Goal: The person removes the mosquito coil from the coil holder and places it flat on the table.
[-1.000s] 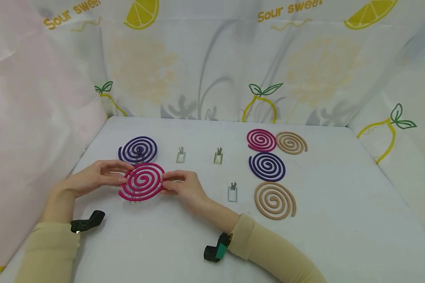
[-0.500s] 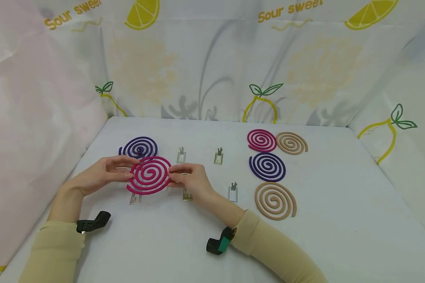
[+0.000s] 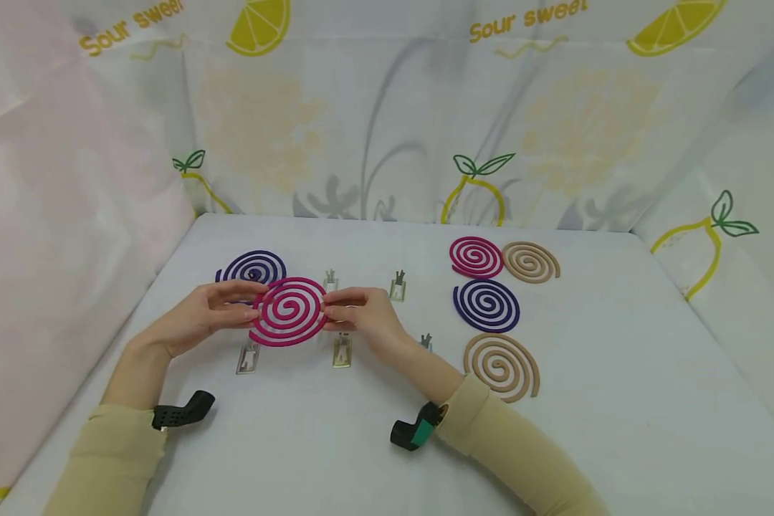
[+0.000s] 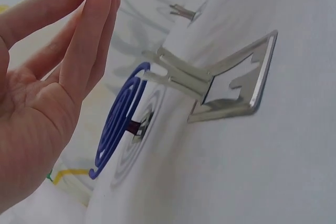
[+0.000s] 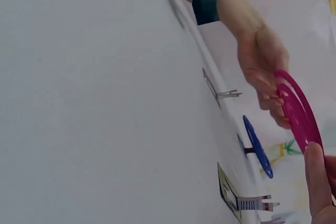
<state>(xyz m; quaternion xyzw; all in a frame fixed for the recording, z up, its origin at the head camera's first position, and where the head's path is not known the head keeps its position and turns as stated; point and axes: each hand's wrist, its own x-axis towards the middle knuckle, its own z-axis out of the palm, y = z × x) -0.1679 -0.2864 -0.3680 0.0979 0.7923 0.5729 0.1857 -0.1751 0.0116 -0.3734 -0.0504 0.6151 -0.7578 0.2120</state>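
Pinching the pink coil (image 3: 289, 309) by opposite edges with left hand (image 3: 208, 317) and right hand (image 3: 366, 319), left of center frame, hovering off the table (image 3: 297, 444), leaving decent wiggle room around the silver stand (image 3: 248, 357) lower left.

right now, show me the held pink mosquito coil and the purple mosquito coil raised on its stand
Held pink mosquito coil (image 3: 289, 309): head view, spiral's centre.
Raised purple mosquito coil (image 5: 258, 146): right wrist view, middle of its edge.

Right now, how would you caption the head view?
Both hands hold a magenta mosquito coil above a white table with other coils and metal stands.
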